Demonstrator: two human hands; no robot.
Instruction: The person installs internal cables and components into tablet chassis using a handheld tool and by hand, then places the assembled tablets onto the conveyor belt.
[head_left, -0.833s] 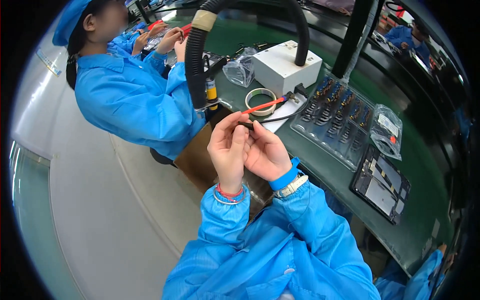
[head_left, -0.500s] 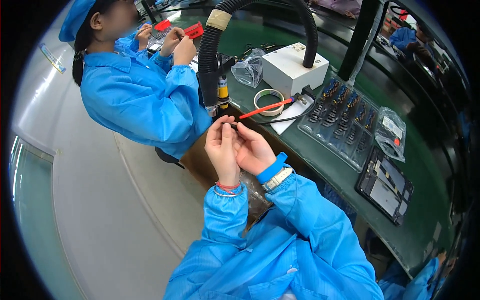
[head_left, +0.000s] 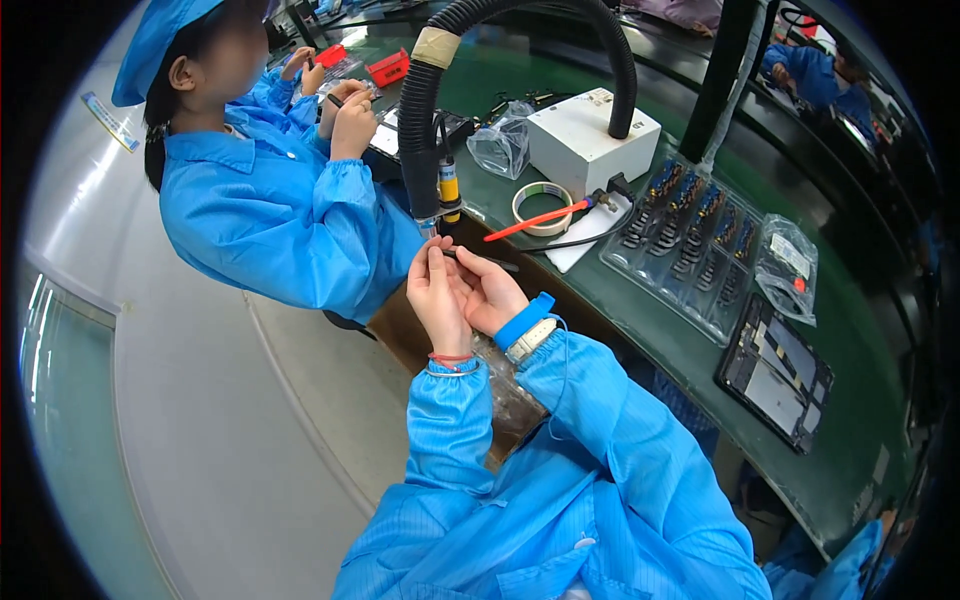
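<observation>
My left hand [head_left: 437,300] and my right hand [head_left: 492,295] are raised close together beneath the nozzle end of a black flexible hose [head_left: 425,200]. A thin black tool, tweezers-like [head_left: 512,267], lies across my right fingers and points out past them to the right. The left fingertips pinch together just below the nozzle; what they hold is too small and hidden to name. A blue wrist strap [head_left: 524,318] and a white watch band circle my right wrist. A yellow cylindrical device [head_left: 449,183] hangs beside the hose.
A brown cardboard box [head_left: 398,325] with clear plastic sits below my hands. On the green bench [head_left: 690,390] are a white box [head_left: 590,140], tape roll [head_left: 527,207], orange-red stick [head_left: 540,219], parts tray [head_left: 680,250], plastic bag [head_left: 787,265] and opened tablet [head_left: 775,370]. A co-worker [head_left: 265,205] works at left.
My hands have shifted slightly up and left toward the hose nozzle. The thin black tool now shows past my right fingers. The co-worker's hands at left have moved a little.
</observation>
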